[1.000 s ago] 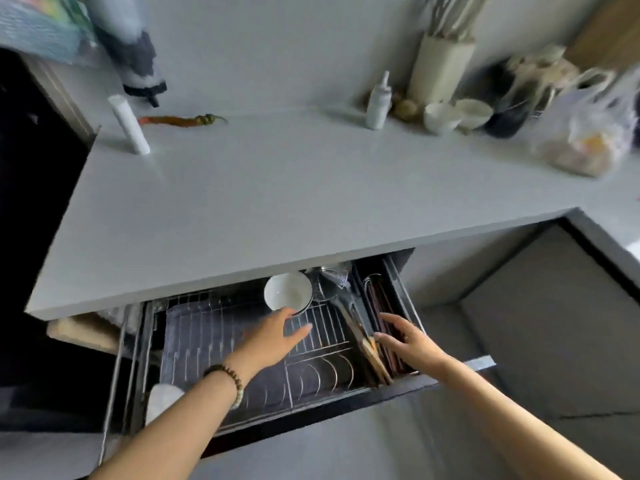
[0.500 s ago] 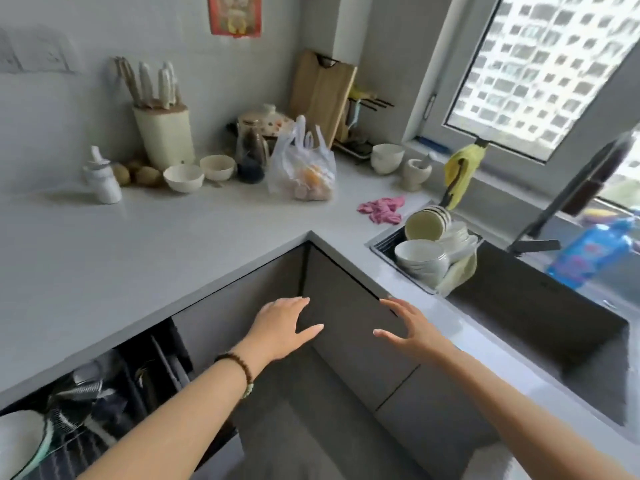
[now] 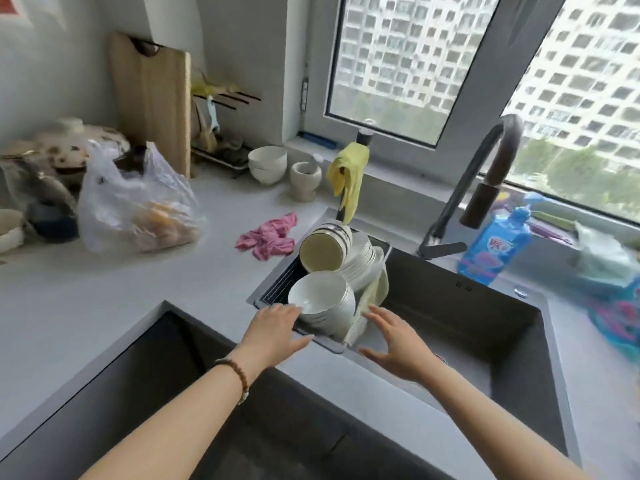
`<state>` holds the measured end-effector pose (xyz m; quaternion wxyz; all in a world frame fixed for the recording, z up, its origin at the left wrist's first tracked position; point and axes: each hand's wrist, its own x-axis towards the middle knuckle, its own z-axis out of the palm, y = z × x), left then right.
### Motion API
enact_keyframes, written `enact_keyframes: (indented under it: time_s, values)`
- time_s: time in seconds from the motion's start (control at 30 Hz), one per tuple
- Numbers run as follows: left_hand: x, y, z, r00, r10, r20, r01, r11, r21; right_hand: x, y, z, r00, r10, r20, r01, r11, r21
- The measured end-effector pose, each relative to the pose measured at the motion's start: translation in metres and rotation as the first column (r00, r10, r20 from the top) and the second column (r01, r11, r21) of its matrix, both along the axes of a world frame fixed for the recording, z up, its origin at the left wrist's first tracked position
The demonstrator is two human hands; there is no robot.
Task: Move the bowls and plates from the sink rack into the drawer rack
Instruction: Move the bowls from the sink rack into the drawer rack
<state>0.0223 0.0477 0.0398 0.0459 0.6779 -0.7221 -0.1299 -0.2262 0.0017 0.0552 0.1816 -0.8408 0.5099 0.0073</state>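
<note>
A stack of white bowls [image 3: 320, 299] sits at the near end of the sink rack [image 3: 277, 289]. Behind it a stack of cream bowls [image 3: 323, 249] lies on its side, and white plates [image 3: 362, 259] stand on edge to the right. My left hand [image 3: 277, 332] is open at the near left side of the white bowl stack, fingertips at its rim. My right hand [image 3: 394, 341] is open at the near right side, by a pale cloth [image 3: 370, 296] draped over the rack. Neither hand holds anything. The drawer rack is out of view.
The dark sink basin [image 3: 467, 327] and curved tap [image 3: 485, 174] lie right of the rack. A blue detergent bottle [image 3: 495, 244], a pink cloth [image 3: 270, 235], a plastic bag [image 3: 135, 206], two stacked bowls [image 3: 266, 164] and a mortar [image 3: 304, 180] stand on the grey counter [image 3: 121, 282].
The view has swung from the open drawer rack to the sink. Both empty hands have moved forward to either side of the white bowl stack.
</note>
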Motion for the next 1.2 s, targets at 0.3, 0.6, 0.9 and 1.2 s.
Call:
enact_keyframes:
  time_s: [0.3, 0.6, 0.9, 1.2]
  values:
    - [-0.018, -0.074, -0.033, 0.996, -0.055, -0.063, 0.064, 0.986, 0.151, 0.005, -0.062, -0.046, 0.99, 0.136, 0.034, -0.137, 0.99, 0.029]
    - [-0.014, -0.083, -0.038, 0.953, 0.032, -0.303, 0.016, 0.988, 0.154, 0.0, -0.065, -0.059, 0.974, 0.214, 0.068, -0.216, 0.976, 0.025]
    - [-0.006, -0.091, -0.035, 0.885, 0.035, -0.465, -0.001, 0.997, 0.073, 0.0, -0.065, -0.053, 0.976, 0.205, 0.08, -0.208, 0.977, 0.036]
    - [0.021, -0.074, 0.012, 0.599, 0.128, -0.79, -0.185, 0.983, 0.019, 0.04, -0.059, -0.02, 0.938, 0.096, 0.332, -0.129, 0.988, 0.079]
